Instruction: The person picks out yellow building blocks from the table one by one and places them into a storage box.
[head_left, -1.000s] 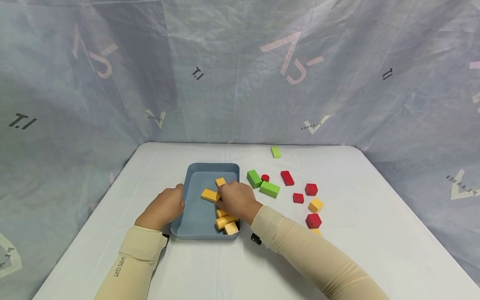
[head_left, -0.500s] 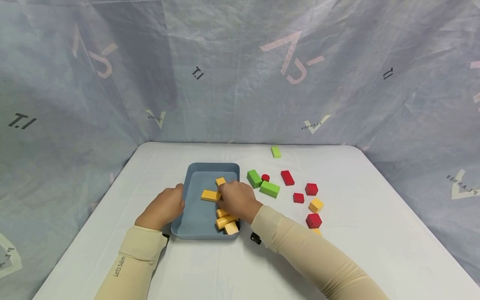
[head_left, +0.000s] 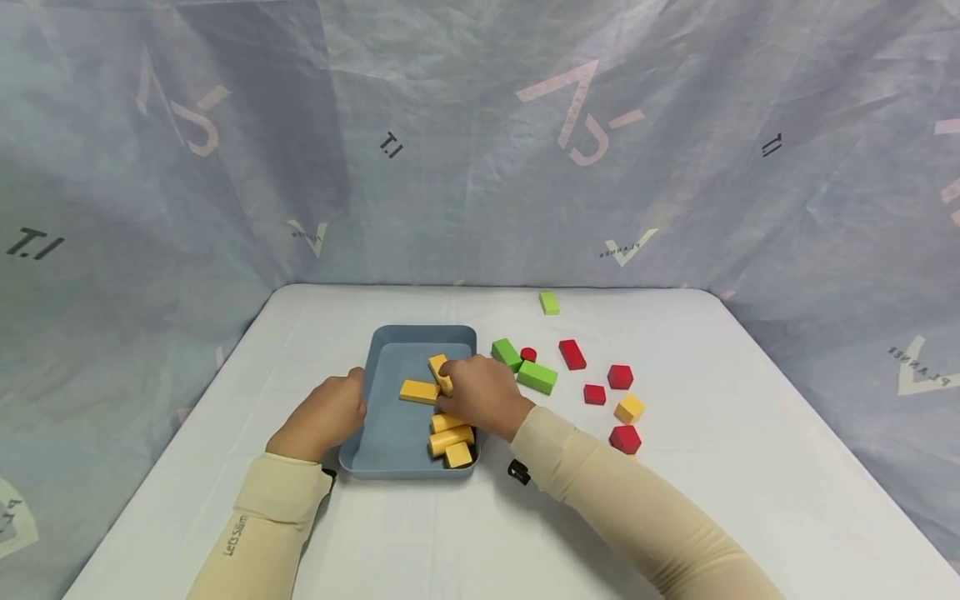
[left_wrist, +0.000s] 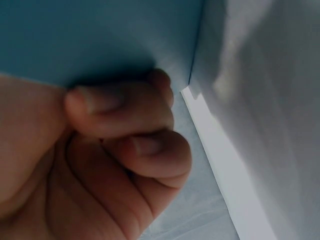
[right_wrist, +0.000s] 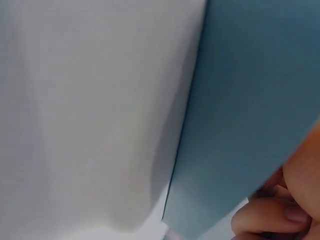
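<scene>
My left hand (head_left: 324, 412) grips the left rim of a blue-grey tray (head_left: 386, 433); in the left wrist view its fingers (left_wrist: 120, 107) curl against the tray wall (left_wrist: 90, 40). Over the tray's right rim reaches my right hand (head_left: 487, 396), pinching a yellow cylinder block (head_left: 446, 384) at its fingertips. Touching or close to that piece are a yellow rectangular block (head_left: 419, 392) and another yellow block (head_left: 437, 363). Nearer me in the tray lie yellow cylinders (head_left: 452, 441) and a yellow cube (head_left: 458, 455). The right wrist view shows curled fingers (right_wrist: 267, 216) beside the tray wall (right_wrist: 245, 90), their hold hidden.
Right of the tray, green blocks (head_left: 537, 377), a red disc (head_left: 528, 355), red blocks (head_left: 572, 355), red cubes (head_left: 625, 439) and a yellow cube (head_left: 629, 409) lie on the white table (head_left: 405, 542). A light green block (head_left: 550, 302) is near the back edge. Grey cloth (head_left: 465, 167) hangs behind.
My right hand has shifted slightly away and to the right, and a yellow cylinder block now shows at its fingertips. The left hand keeps its grip on the tray rim.
</scene>
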